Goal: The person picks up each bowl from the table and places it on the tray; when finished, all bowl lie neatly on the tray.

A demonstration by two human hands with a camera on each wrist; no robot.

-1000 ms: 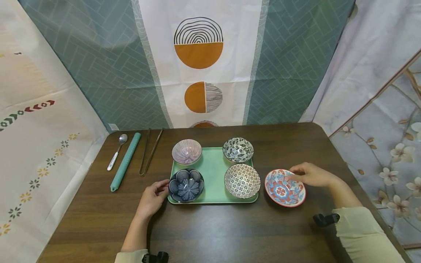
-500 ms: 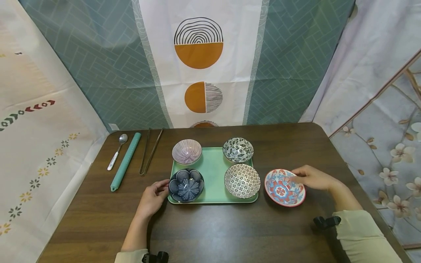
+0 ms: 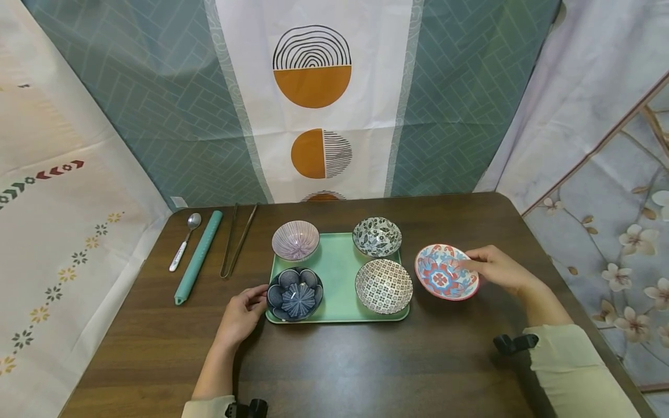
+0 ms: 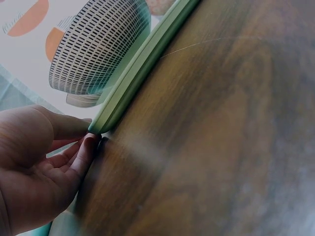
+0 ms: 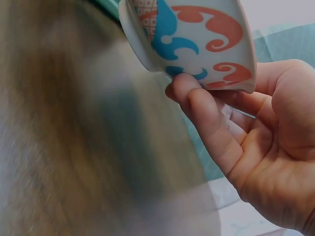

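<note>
My right hand [image 3: 493, 270] pinches the side of a red-and-blue patterned bowl [image 3: 444, 276], thumb inside and fingers beneath. In the right wrist view that bowl [image 5: 206, 39] is raised off the table, with fingertips against its outer wall. On the left, my left hand [image 3: 241, 316] pinches the near left corner of a green tray [image 3: 337, 284]; the left wrist view shows thumb and fingers on the tray's rim [image 4: 115, 105]. A dark blue flower-shaped bowl [image 3: 295, 296] stands on the tray close to that hand.
Also on the tray are a purple-striped bowl [image 3: 295, 241], a leaf-patterned bowl [image 3: 377, 237] and a brown-dotted bowl [image 3: 384, 287]. Left of it lie tongs [image 3: 237, 244], a teal rod-shaped thing [image 3: 198, 258] and a spoon [image 3: 185, 241]. Fabric hangs behind the table [image 3: 366, 371].
My right hand has lifted the red-and-blue bowl off the table, and it has moved up and slightly left in the head view. My left hand has stayed at the tray's corner.
</note>
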